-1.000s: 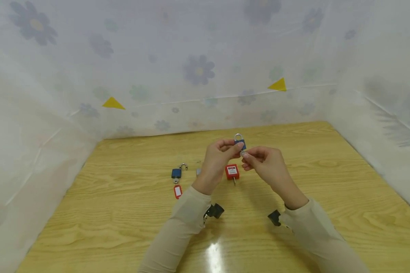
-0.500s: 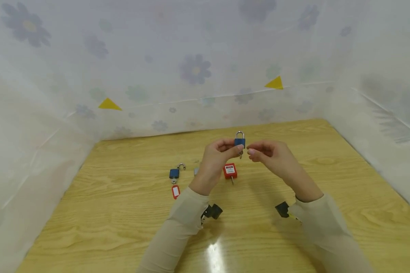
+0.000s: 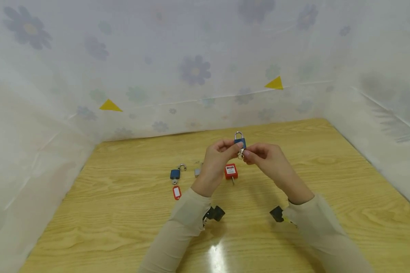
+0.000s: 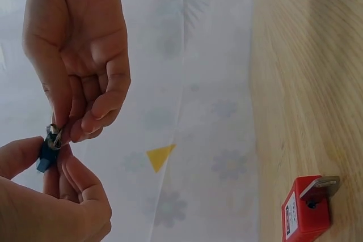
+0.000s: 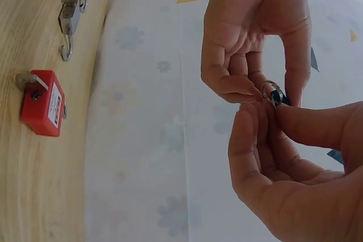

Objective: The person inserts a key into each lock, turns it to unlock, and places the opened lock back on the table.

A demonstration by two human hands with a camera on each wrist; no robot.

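While the small blue padlock (image 3: 239,142) is pinched by the left hand (image 3: 216,162) above the red padlock (image 3: 231,171), its key (image 3: 240,153), pinched by the right hand (image 3: 268,162), is best turned gently, the lock body kept steady.

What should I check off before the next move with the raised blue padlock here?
1. Left hand grips the blue padlock body: ok.
2. Right hand pinches the key under the lock: ok.
3. Shackle is shut: looks shut; latch state cannot tell.
4. Key fully seated: cannot tell, fingers hide it.
5. Red padlock lies on the table, apart from both hands: ok.
6. Second blue padlock with red tag lies off to the left: ok.
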